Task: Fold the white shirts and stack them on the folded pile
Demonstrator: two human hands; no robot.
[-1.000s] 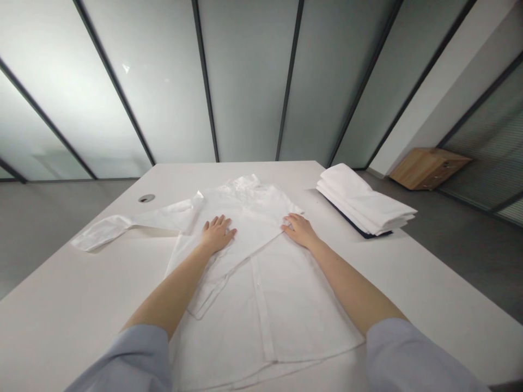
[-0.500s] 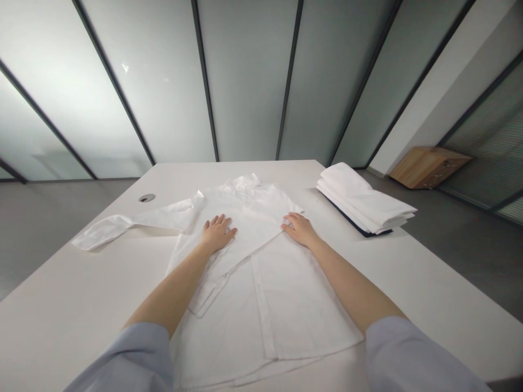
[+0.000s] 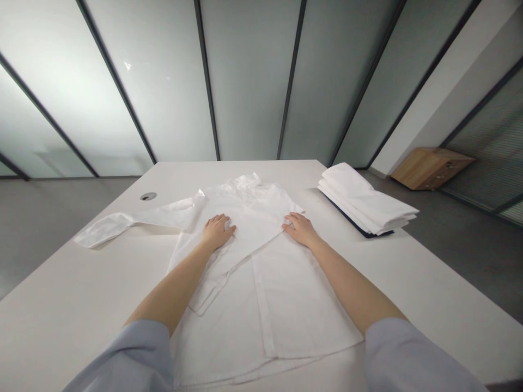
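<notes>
A white shirt [image 3: 302, 299] lies spread on the table, its collar at the far end and its hem toward me. One sleeve is folded diagonally across the body, the cuff reaching the lower left. The other sleeve [image 3: 163, 216] stretches out to the left over the tabletop. My left hand [image 3: 218, 231] rests flat on the shirt's left part, fingers loosely extended. At the right edge, by the fold of the sleeve, lies my right hand [image 3: 300, 228], fingers slightly bent and resting on the cloth. Neither hand visibly grips the fabric.
A stack of folded white cloth [image 3: 363, 198] with a dark piece beneath sits at the right of the white table [image 3: 81, 294]. A round metal grommet [image 3: 148, 196] is set in the tabletop, far left. Beyond stand frosted glass panels and a wooden cabinet [image 3: 433, 167].
My left hand's fingers have drawn slightly closer together. The right hand and the shirt look the same; the view has shifted very slightly.
</notes>
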